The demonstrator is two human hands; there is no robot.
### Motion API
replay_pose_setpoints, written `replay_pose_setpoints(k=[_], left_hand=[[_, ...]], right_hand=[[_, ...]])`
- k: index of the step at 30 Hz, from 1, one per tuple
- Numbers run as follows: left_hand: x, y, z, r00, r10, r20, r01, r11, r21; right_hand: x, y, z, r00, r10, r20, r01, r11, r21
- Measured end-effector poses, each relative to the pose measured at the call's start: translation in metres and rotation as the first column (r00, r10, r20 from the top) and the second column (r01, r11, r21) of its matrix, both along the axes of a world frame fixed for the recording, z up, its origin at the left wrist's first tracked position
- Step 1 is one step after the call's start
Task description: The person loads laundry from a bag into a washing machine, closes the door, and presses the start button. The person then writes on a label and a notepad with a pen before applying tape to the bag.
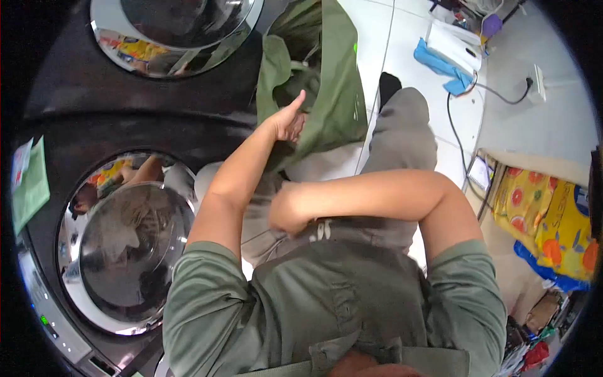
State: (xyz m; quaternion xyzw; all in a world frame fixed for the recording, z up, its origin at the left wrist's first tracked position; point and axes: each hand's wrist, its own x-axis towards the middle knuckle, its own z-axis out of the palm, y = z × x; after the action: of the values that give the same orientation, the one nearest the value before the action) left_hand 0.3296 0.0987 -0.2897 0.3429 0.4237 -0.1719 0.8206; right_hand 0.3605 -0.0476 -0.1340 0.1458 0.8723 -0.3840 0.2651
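Note:
A green fabric bag (339, 94) stands at the upper middle with its mouth open, in front of my knees. My left hand (291, 124) is at the bag's mouth, thumb sticking out and fingers curled against the fabric. Green cloth shows in the bag's opening. My right hand (287, 209) is over my lap, below the left one and apart from the bag. Motion smears it, so its fingers and anything in them cannot be made out.
To the left are a dark front-loading machine's round door (129, 245) and another round door (182, 31) above. A white device (455, 47) with a blue cloth (443, 66) and a power cable lie at upper right. A yellow fruit-print bag (546, 213) sits at right.

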Motion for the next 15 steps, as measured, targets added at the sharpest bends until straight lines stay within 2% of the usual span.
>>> replay_pose_setpoints(k=[1, 2, 3, 4, 5, 6, 7, 8, 9, 10, 11, 14, 15], left_hand=[[0.012, 0.016, -0.02, 1.0, 0.025, 0.019, -0.023, 0.994, -0.103], [0.024, 0.035, -0.033, 0.998, 0.053, 0.028, -0.047, 0.978, -0.206], [0.043, 0.042, -0.042, 0.993, 0.103, -0.053, -0.112, 0.973, -0.201], [0.061, 0.05, -0.052, 0.977, 0.177, -0.123, -0.202, 0.948, -0.246], [0.072, 0.055, -0.06, 0.979, 0.177, -0.098, -0.198, 0.934, -0.297], [0.089, 0.055, -0.069, 0.982, 0.175, -0.066, -0.187, 0.916, -0.355], [0.103, 0.046, -0.075, 0.97, 0.244, -0.015, -0.23, 0.888, -0.399], [0.115, 0.043, -0.079, 0.948, 0.317, 0.034, -0.274, 0.865, -0.421], [0.128, 0.03, -0.077, 0.893, 0.449, 0.015, -0.41, 0.828, -0.382], [0.137, 0.021, -0.075, 0.828, 0.56, -0.019, -0.511, 0.742, -0.434], [0.144, 0.013, -0.076, 0.754, 0.657, -0.01, -0.592, 0.673, -0.444], [0.148, -0.004, -0.102, 0.45, 0.883, 0.132, -0.743, 0.452, -0.493], [0.15, 0.002, -0.066, 0.423, 0.899, 0.115, -0.767, 0.423, -0.483]], right_hand=[[0.016, 0.015, -0.005, 1.0, 0.01, 0.01, -0.01, 1.0, 0.0], [0.036, 0.031, -0.012, 0.983, -0.113, -0.141, 0.087, 0.98, -0.177], [0.055, 0.046, -0.02, 0.93, -0.26, -0.262, 0.152, 0.917, -0.369], [0.071, 0.058, -0.027, 0.933, -0.251, -0.259, 0.139, 0.913, -0.384], [0.082, 0.064, -0.033, 0.855, -0.413, -0.313, 0.321, 0.896, -0.306], [0.095, 0.065, -0.04, 0.747, -0.555, -0.365, 0.502, 0.832, -0.238], [0.107, 0.061, -0.043, 0.614, -0.67, -0.417, 0.658, 0.726, -0.199], [0.119, 0.064, -0.046, 0.623, -0.666, -0.409, 0.642, 0.735, -0.218], [0.132, 0.07, -0.049, 0.553, -0.738, -0.387, 0.651, 0.673, -0.351], [0.142, 0.076, -0.049, 0.484, -0.803, -0.349, 0.645, 0.597, -0.477], [0.154, 0.091, -0.047, 0.603, -0.74, -0.297, 0.563, 0.659, -0.499], [0.173, 0.12, -0.047, 0.715, -0.655, -0.244, 0.529, 0.735, -0.423], [0.177, 0.12, -0.063, 0.625, -0.647, -0.437, 0.468, 0.759, -0.454]])
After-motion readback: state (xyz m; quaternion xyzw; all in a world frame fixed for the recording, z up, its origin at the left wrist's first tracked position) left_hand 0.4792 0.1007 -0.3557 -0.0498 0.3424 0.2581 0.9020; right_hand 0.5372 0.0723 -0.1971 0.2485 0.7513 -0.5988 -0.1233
